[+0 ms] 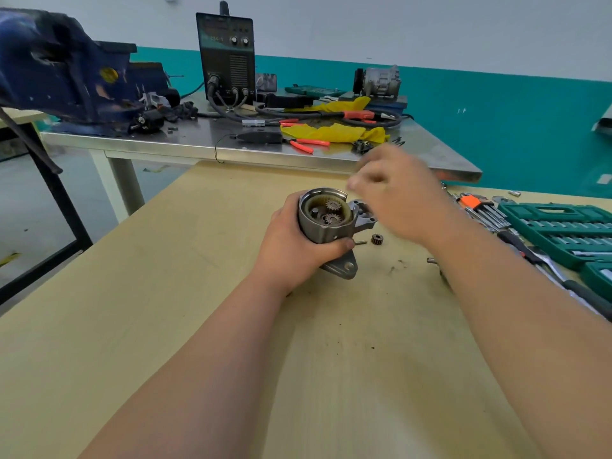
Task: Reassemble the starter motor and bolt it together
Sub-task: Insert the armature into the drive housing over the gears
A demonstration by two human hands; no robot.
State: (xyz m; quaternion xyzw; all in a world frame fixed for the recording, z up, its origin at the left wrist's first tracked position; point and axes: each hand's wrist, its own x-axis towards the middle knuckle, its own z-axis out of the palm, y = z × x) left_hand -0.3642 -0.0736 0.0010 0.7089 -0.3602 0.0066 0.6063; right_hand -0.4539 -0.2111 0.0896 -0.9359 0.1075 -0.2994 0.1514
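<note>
Grey starter housing [318, 231] gripped by left hand [291, 250]; right hand [400, 197] hovers blurred, fingers [367, 180] curled, contents unclear.

1 head-worn wide view, facing forward and down, near workbench [198, 293]

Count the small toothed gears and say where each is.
3. An upper gear and a lower gear sit inside the housing the left hand grips; a loose gear lies on the table beside it. More may be hidden.

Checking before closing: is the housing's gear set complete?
Incomplete: two gears sit inside the housing, one pin bare; a third gear lies on the table.
</note>
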